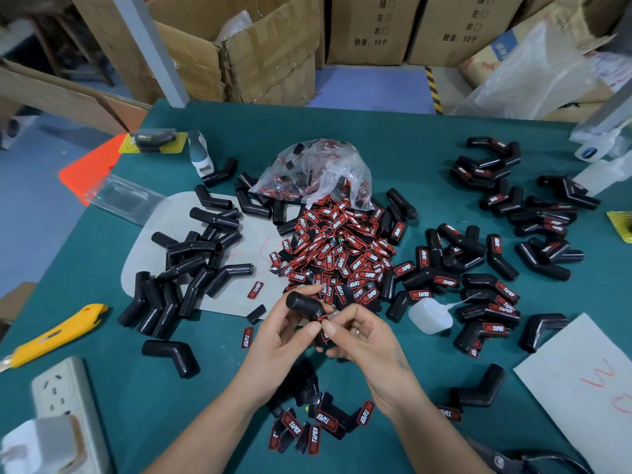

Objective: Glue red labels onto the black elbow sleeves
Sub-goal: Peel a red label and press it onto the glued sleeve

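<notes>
Black rubber and red print fill a worker's teal bench point(393, 131). Nearest the camera, a small cluster of labelled sleeves point(318, 422) lies between the forearms. Just above it the two hands meet. The left hand point(284, 333) curls round a black elbow sleeve point(304, 304), holding it off the table, while the right hand point(359, 336) pinches a red label point(323, 326) against the sleeve's lower leg, thumb and fingertips closed on it.

The step in hand appears to be seating the label. Done well, it would mean squaring the label along the straight run of the sleeve, clear of the bend, then pressing evenly from the middle outward so the edges do not lift on the curved surface.

The sleeves look semi-glossy and moulded, hollow tubes bent at a shallow angle, some ribbed near the mouth. The labels are small, flat, rounded rectangles in red and black, probably flexible.

A translucent squeeze bottle point(429, 314) with a fine nozzle lies just right of the hands. To the left lie a yellow utility knife point(56, 336) and unlabelled sleeves point(184, 268) on a grey mat. Finished pieces point(496, 295) spread to the right. Beyond the hands, loose labels point(342, 258) spill from a crinkled clear bag point(314, 172). Cardboard cartons point(266, 46) stand behind the bench.
</notes>
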`<state>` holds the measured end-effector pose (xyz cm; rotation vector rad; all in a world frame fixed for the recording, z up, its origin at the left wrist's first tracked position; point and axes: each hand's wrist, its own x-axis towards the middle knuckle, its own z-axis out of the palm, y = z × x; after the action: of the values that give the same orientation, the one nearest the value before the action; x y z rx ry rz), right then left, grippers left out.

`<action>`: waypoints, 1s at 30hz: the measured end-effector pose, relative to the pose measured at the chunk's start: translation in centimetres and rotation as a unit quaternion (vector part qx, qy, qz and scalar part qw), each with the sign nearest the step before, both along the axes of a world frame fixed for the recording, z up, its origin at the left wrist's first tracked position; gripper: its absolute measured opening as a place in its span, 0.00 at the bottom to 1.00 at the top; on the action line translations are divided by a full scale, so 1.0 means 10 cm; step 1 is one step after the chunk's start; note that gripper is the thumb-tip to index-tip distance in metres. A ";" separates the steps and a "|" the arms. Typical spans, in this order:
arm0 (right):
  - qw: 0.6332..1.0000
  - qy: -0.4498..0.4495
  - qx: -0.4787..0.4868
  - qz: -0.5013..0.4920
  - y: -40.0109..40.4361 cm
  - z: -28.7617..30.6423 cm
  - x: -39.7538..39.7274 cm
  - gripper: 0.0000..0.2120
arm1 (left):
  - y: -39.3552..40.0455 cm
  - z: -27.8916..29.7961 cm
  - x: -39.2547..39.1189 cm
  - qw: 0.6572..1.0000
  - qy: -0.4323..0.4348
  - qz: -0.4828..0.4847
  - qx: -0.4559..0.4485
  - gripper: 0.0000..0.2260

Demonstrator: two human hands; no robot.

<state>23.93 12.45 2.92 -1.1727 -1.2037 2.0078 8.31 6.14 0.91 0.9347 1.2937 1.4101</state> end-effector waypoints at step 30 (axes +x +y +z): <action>0.999 0.023 0.023 -0.025 0.00 -0.04 0.01 0.06 | 0.00 -0.09 -0.03 0.998 -0.053 0.036 -0.016 0.20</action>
<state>24.02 12.42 2.53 -1.1169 -1.1796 1.9508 7.97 6.17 -0.02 0.7887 1.2768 1.4703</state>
